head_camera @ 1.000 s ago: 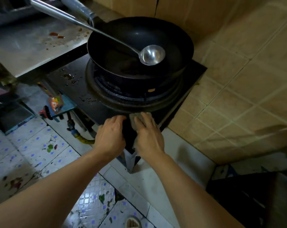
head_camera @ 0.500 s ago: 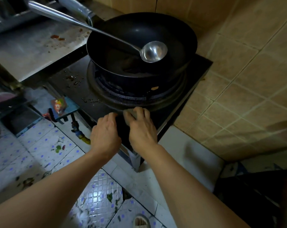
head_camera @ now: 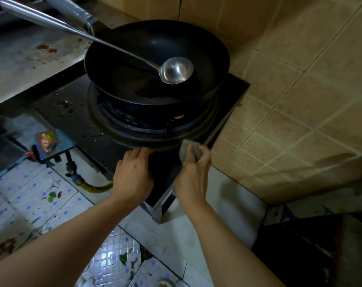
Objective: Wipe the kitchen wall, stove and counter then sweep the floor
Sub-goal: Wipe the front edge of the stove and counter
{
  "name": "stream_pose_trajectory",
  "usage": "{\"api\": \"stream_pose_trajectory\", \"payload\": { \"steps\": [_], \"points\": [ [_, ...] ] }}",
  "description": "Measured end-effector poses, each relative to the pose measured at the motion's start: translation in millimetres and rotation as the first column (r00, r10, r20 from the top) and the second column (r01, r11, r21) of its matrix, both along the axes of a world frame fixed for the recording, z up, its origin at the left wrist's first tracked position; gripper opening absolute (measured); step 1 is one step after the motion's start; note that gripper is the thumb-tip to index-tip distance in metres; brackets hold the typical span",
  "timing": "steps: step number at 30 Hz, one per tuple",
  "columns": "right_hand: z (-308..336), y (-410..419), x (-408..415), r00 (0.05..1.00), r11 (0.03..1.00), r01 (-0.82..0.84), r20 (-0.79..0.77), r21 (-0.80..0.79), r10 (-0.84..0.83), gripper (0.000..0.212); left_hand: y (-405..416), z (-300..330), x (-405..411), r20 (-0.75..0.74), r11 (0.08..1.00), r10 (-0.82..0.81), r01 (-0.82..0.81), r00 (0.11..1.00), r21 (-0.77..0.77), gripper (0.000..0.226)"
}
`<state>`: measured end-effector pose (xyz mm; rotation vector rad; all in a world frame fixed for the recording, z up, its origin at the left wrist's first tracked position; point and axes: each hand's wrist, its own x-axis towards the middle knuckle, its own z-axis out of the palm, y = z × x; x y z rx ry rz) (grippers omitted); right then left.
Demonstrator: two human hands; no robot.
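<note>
A black stove (head_camera: 76, 123) carries a round burner ring with a black wok (head_camera: 155, 65) on it. A steel ladle (head_camera: 176, 70) lies in the wok. My right hand (head_camera: 191, 177) grips a small grey cloth (head_camera: 185, 148) and presses it on the stove's near right corner, beside the burner ring. My left hand (head_camera: 132, 175) rests on the stove's front edge, fingers curled over it. Tan wall tiles (head_camera: 290, 96) rise to the right of the stove. A stained steel counter (head_camera: 26, 63) lies at the upper left.
Grease spots mark the stove's left side. A blue stand (head_camera: 62, 141) with a small packet sits low on the left, beside a gas valve and yellow hose (head_camera: 93, 188). The patterned floor (head_camera: 30, 204) holds scraps of litter. A white ledge (head_camera: 227, 204) runs below the wall.
My right hand has slid the cloth to the right along the stove's front, away from my left hand. The left hand stays on the front edge.
</note>
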<state>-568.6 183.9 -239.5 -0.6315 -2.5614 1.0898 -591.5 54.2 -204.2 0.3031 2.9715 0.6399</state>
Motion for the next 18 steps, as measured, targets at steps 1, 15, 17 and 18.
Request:
{"api": "stream_pose_trajectory", "payload": {
  "steps": [1, 15, 17, 18],
  "points": [
    [5.9, 7.1, -10.4, 0.997, 0.997, 0.056, 0.062, -0.045, -0.053, 0.039, 2.5, -0.5, -1.5, -0.002, 1.000, -0.010, 0.010, 1.000, -0.003, 0.060],
    [9.4, -33.5, 26.1, 0.992, 0.993, -0.048, 0.112, -0.108, 0.061, 0.067, -18.3, 3.4, 12.1, 0.029, 0.998, -0.028, 0.030, 0.999, -0.048, 0.051],
    [10.1, -28.9, 24.8, 0.993, 0.994, -0.047, 0.100, -0.095, 0.056, 0.063, -24.6, 2.4, 16.5, 0.022, 0.998, -0.034, 0.035, 0.999, -0.049, 0.050],
    [9.2, -20.6, 14.2, 0.994, 0.990, -0.026, 0.102, -0.140, 0.040, 0.057, -25.3, 2.3, 16.9, 0.014, 0.998, -0.039, 0.039, 0.999, -0.048, 0.050]
  ]
}}
